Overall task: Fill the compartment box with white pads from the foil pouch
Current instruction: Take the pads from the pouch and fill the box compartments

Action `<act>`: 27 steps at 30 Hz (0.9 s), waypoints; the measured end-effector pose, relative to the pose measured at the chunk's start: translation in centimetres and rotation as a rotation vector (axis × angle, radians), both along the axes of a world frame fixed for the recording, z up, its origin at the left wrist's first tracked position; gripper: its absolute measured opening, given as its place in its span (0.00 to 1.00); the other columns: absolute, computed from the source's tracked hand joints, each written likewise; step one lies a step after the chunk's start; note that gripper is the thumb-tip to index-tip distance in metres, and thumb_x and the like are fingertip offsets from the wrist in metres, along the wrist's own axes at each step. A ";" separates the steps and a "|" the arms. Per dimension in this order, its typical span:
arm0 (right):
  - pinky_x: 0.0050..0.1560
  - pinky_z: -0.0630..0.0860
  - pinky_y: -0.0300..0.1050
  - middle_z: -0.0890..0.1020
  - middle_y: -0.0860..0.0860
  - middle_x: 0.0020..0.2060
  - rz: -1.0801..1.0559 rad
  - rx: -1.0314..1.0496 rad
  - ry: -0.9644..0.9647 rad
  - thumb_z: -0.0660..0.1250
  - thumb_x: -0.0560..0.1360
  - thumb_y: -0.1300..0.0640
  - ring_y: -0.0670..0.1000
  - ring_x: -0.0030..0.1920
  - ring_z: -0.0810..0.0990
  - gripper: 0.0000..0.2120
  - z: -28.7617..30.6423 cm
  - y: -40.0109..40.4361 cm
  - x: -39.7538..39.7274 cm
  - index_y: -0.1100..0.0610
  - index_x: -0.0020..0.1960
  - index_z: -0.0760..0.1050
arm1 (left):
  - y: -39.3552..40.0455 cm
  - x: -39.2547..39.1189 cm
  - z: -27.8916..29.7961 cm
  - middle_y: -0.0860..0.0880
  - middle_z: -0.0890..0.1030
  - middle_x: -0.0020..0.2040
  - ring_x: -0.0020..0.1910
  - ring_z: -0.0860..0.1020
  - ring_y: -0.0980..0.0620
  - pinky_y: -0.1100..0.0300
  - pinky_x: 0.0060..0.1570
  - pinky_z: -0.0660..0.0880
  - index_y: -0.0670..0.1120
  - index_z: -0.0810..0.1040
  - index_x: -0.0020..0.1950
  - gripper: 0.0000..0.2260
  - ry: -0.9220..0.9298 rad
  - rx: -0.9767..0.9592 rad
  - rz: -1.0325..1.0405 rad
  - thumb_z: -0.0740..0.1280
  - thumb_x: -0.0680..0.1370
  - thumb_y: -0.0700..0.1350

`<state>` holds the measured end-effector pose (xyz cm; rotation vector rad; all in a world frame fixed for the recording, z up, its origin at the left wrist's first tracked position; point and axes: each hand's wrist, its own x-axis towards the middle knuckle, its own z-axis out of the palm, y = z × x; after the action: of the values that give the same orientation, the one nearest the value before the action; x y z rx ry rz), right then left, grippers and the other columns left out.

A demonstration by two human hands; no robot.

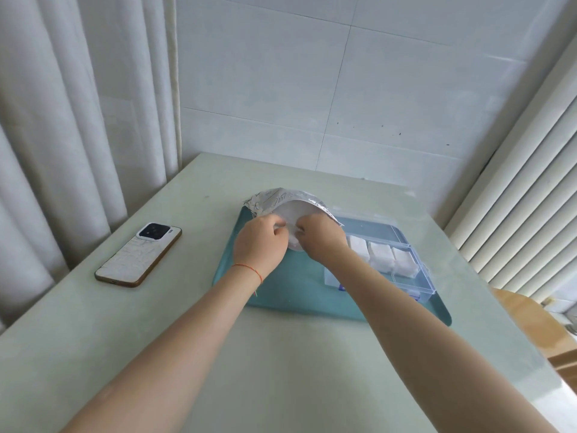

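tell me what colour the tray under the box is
Teal tray, seen in the head view.

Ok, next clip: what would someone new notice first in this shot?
Both hands, the left hand and the right hand, meet at the mouth of a foil pouch over a teal tray, pinching a white pad. To the right on the tray sits a clear compartment box, partly filled with white pads. A phone lies face down to the left.

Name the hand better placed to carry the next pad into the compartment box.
Right. The right hand is beside the clear plastic compartment box on the teal tray; the left hand is on the far side, by the silver foil pouch.
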<state>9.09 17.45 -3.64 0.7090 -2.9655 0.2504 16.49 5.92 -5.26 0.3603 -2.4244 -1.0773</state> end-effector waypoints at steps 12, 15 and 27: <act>0.35 0.70 0.43 0.79 0.56 0.33 0.044 -0.836 -0.593 0.70 0.77 0.55 0.50 0.27 0.71 0.12 1.0 8.7 2.2 0.65 0.50 0.80 | 5.0 -0.7 0.4 0.50 0.80 0.36 0.35 0.78 0.55 0.65 0.26 0.71 0.47 0.82 0.39 0.06 0.017 0.697 -0.175 0.70 0.76 0.43; 0.36 0.70 0.43 0.76 0.54 0.29 0.009 -0.921 -0.592 0.66 0.78 0.61 0.52 0.28 0.72 0.06 0.3 10.0 1.8 0.62 0.51 0.80 | 5.0 -1.2 -0.1 0.46 0.81 0.39 0.36 0.78 0.52 0.64 0.26 0.74 0.45 0.82 0.40 0.06 0.017 0.725 -0.164 0.69 0.77 0.42; 0.24 0.62 0.37 0.75 0.49 0.22 -0.063 -1.127 -0.514 0.72 0.75 0.59 0.50 0.22 0.68 0.11 -0.5 10.7 3.9 0.60 0.39 0.71 | 5.8 -0.8 -1.1 0.41 0.83 0.43 0.38 0.80 0.46 0.59 0.30 0.78 0.43 0.83 0.47 0.06 -0.089 0.863 -0.235 0.66 0.78 0.38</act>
<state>12.97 28.12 -4.16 0.3903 -2.5141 2.0885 15.73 11.67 -6.32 0.3930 -1.9711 -2.2281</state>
